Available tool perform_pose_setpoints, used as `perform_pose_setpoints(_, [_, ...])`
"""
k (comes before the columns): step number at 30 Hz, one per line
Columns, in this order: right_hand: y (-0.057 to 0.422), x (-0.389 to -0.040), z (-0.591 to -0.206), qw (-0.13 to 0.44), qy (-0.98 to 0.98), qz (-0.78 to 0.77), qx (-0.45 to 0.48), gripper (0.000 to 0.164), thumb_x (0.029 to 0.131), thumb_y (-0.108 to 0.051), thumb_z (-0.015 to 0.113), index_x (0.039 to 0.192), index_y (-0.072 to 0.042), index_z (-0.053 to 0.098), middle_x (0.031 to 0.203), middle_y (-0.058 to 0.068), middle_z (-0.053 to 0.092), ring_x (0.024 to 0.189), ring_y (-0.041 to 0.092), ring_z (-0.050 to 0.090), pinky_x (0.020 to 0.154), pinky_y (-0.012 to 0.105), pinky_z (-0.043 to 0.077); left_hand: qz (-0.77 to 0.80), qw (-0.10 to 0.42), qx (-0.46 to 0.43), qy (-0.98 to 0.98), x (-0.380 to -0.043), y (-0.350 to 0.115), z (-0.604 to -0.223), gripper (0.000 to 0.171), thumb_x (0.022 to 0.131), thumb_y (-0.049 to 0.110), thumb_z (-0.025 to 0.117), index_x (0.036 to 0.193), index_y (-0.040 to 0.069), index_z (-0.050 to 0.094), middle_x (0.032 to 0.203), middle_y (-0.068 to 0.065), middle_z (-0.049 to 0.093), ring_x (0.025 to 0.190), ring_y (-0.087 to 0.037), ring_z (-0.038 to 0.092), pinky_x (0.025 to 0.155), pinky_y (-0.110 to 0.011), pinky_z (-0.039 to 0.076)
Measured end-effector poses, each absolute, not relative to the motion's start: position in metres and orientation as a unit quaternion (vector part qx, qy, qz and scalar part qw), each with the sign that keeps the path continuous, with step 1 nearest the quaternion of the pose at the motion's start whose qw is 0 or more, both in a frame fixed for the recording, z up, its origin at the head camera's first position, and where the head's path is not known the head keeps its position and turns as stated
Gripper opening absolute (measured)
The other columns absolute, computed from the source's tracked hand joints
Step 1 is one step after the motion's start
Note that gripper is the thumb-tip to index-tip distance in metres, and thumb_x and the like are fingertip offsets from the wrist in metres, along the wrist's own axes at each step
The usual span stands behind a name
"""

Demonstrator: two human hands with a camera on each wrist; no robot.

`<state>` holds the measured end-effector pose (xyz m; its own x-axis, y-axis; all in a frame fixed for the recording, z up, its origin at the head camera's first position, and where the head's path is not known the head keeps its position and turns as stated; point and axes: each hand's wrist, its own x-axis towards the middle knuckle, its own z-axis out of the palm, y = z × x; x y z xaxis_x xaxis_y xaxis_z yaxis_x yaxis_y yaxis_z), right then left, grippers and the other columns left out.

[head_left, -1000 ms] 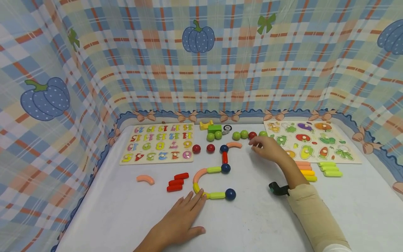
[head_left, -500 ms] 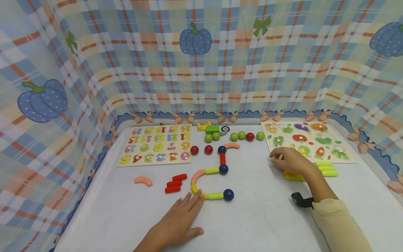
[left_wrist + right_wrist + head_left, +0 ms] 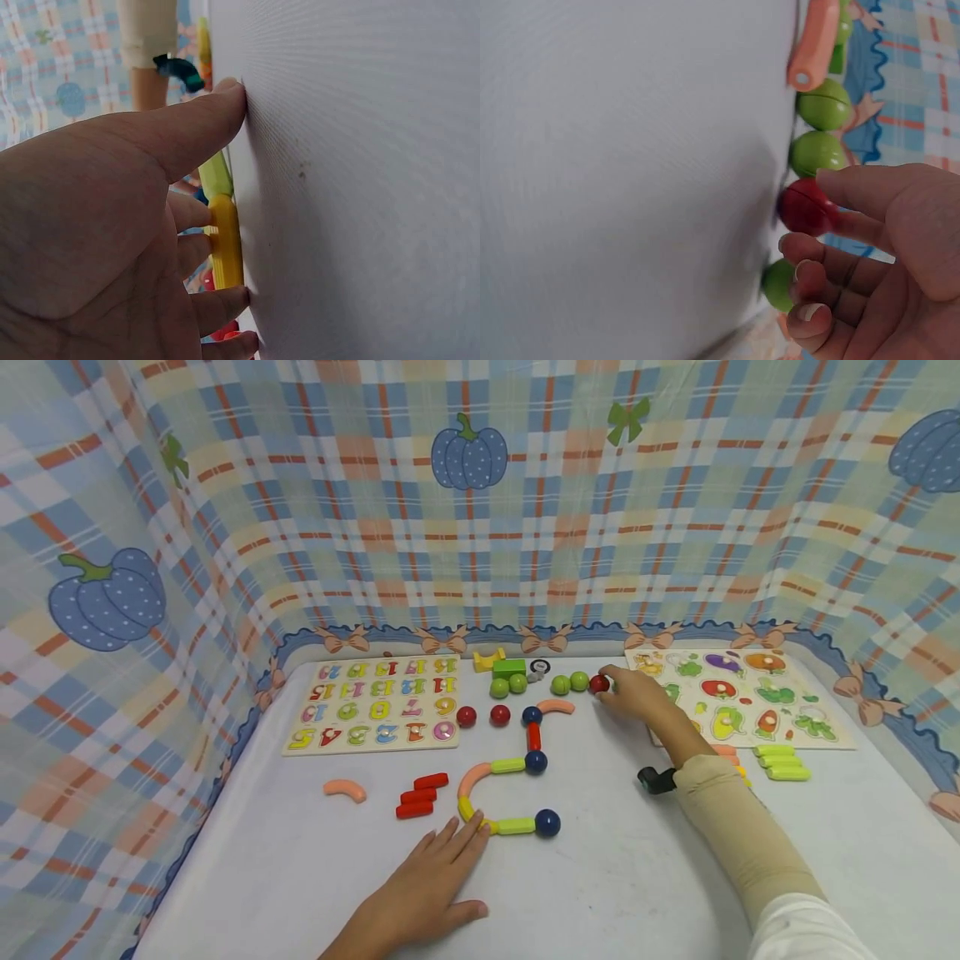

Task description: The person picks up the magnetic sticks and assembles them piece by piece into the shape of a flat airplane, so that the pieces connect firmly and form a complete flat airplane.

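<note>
My left hand (image 3: 431,885) lies flat with its fingers straight, fingertips on the yellow curved stick (image 3: 226,240). That stick is part of a bent chain with green sticks (image 3: 516,827), a pink curve (image 3: 474,779), a red stick (image 3: 534,737) and dark blue balls (image 3: 547,822). At the back right, my right hand (image 3: 637,697) pinches a red ball (image 3: 808,207) between thumb and index finger. Its other fingers curl close by, beside a green ball (image 3: 778,285). More green balls (image 3: 823,105) sit in a row on the ball's other side.
A number puzzle board (image 3: 378,703) lies back left, a vegetable puzzle board (image 3: 750,693) back right. Loose red sticks (image 3: 417,796) and a pink curve (image 3: 345,790) lie left of the chain. Green sticks (image 3: 783,762) lie right. Red balls (image 3: 499,715) and a green block (image 3: 510,667) stand behind.
My right hand swung right over the loose sticks, then back left and forward to the red ball in the back row. My left hand has stayed in place.
</note>
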<state>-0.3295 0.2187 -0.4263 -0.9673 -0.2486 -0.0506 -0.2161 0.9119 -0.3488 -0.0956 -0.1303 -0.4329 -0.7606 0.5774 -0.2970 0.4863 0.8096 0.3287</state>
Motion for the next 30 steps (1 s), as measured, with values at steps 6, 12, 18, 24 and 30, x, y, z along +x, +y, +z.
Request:
perform_pose_setpoints(6, [0.213,-0.324,-0.426,0.074,0.977,-0.173,-0.1,0.035,0.082,-0.032,0.063,0.104,-0.006,0.056,0.085,0.01,0.058,0.068,0.024,0.05,0.056,0.036,0.04,0.114,0.195,0.289,0.93,-0.096,-0.13,-0.432,0.088,0.077,0.062,0.052,0.146,0.026,0.011,0.15,0.009,0.003,0.135,-0.023,0.012,0.099,-0.053,0.024])
perform_pose_setpoints(12, [0.196,-0.314,-0.423,0.117,0.963,-0.187,-0.155,0.031,0.079,-0.031,0.067,0.096,-0.006,0.061,0.08,0.006,0.056,0.069,0.021,0.049,0.058,0.032,0.041,0.11,0.199,0.279,0.933,-0.097,-0.131,-0.433,0.089,0.076,0.064,0.053,0.145,0.028,0.01,0.15,0.011,0.003,0.135,-0.022,0.011,0.099,-0.053,0.023])
perform_pose_setpoints(18, [0.176,-0.314,-0.435,0.079,0.971,-0.164,-0.155,0.031,0.077,-0.031,0.069,0.096,-0.007,0.062,0.08,0.007,0.053,0.072,0.022,0.047,0.058,0.031,0.039,0.114,0.2,0.279,0.932,-0.097,-0.131,-0.434,0.089,0.076,0.065,0.052,0.145,0.029,0.009,0.149,0.012,0.002,0.135,-0.021,0.011,0.099,-0.053,0.023])
perform_pose_setpoints(24, [0.163,-0.318,-0.436,0.035,0.978,-0.161,-0.125,0.023,0.08,-0.028,0.067,0.089,-0.007,0.062,0.078,0.006,0.056,0.065,0.021,0.049,0.055,0.032,0.039,0.116,0.197,0.281,0.932,-0.097,-0.13,-0.433,0.089,0.076,0.064,0.053,0.145,0.028,0.011,0.149,0.011,0.003,0.135,-0.022,0.012,0.099,-0.053,0.024])
perform_pose_setpoints(30, [0.167,-0.316,-0.441,0.033,0.968,-0.213,-0.125,0.022,0.084,-0.024,0.06,0.091,-0.004,0.055,0.079,0.009,0.055,0.066,0.022,0.048,0.056,0.033,0.039,0.112,0.2,0.28,0.932,-0.098,-0.13,-0.436,0.09,0.075,0.066,0.051,0.145,0.03,0.009,0.149,0.012,0.002,0.135,-0.022,0.012,0.099,-0.053,0.024])
